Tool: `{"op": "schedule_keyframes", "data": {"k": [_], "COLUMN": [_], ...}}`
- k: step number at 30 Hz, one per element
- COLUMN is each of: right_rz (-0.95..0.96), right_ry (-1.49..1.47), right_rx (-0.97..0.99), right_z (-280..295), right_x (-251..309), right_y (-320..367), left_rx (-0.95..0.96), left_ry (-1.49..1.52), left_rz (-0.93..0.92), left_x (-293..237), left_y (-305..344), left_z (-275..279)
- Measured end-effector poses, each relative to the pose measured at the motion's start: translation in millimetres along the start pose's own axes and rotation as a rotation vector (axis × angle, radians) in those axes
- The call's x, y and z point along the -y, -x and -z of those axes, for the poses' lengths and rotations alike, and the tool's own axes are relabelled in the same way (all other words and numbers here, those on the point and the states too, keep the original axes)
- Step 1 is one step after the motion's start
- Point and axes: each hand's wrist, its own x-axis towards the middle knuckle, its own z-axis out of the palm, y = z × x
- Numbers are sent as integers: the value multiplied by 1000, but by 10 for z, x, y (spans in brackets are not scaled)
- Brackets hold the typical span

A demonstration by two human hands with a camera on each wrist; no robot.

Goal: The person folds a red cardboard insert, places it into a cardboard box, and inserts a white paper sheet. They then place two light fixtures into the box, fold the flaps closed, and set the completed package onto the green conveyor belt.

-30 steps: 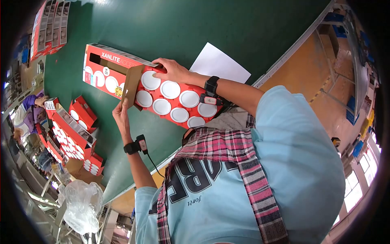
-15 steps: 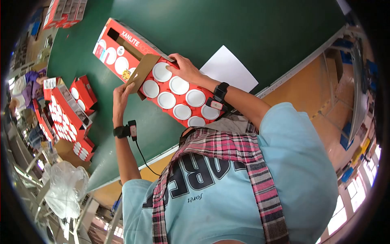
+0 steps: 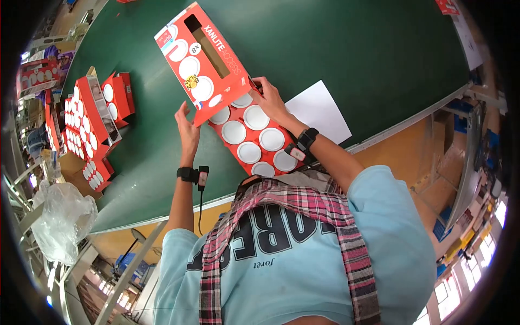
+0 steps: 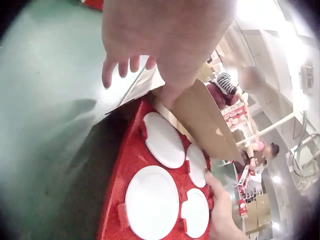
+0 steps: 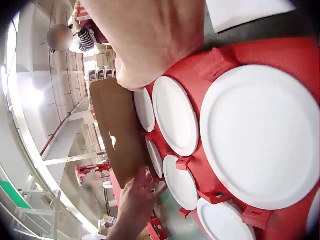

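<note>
A red printed carton with a window slot lies at an angle on the green table. Its near end flap slants over a red tray of white round discs, whose far end goes under the carton. The brown inside of the flap shows in the wrist views. My right hand grips the carton's near right corner, thumb beside the flap; its fingertips are partly hidden. Beside the flap's left corner is my left hand, fingers nearly straight, thumb at the flap in the left wrist view.
A white sheet of paper lies right of the tray. More red cartons and trays of discs stand stacked at the left table edge. A clear plastic bag hangs beyond that edge. Other people appear in the wrist views' background.
The end flap has tipped from standing with its brown inside showing to slanting over the tray, red side up. My left hand has loosened from its edge. The head view has shifted.
</note>
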Motion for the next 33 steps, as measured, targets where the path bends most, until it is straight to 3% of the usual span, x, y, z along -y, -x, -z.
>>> {"op": "schedule_keyframes", "data": {"k": [2, 3, 6, 9, 12, 15, 18, 22, 25, 28, 31, 33], "right_rz": [16, 25, 26, 1, -2, -51, 64, 59, -102, -109, -281, -346], "right_ry": [14, 6, -8, -36, -57, -19, 27, 63, 7, 49, -190, -209], "right_rx": [-1, -6, -3, 8, 0, -5, -44, -19, -26, 15, 185, 185], "right_z": [15, 13, 11, 26, 37, 65, 35, 50, 29, 65, 160, 188], "right_x": [13, 13, 14, 30, 64, 134, 113, 76, 106, 50, -44, -2], "right_y": [3, 6, 18, 44, 71, 97, 76, 79, 74, -8, -141, -137], "left_rx": [83, 165, 146, 113, 79, 108, 71, -11, -34, -52, -106, -125], "left_ry": [265, 324, 113, -46, -121, -143, -117, -11, -19, 18, 329, 358], "left_rz": [247, 159, 229, -14, -124, -123, -170, -66, -74, -4, 209, 270], "left_x": [313, 318, 180, 103, 42, -71, 84, 64, 19, 18, 51, 59], "left_y": [73, 36, 102, 76, 57, 98, 238, 335, 298, 252, 191, 193], "left_z": [-74, -84, -19, 37, 123, 158, -66, -167, -123, -138, -325, -385]}}
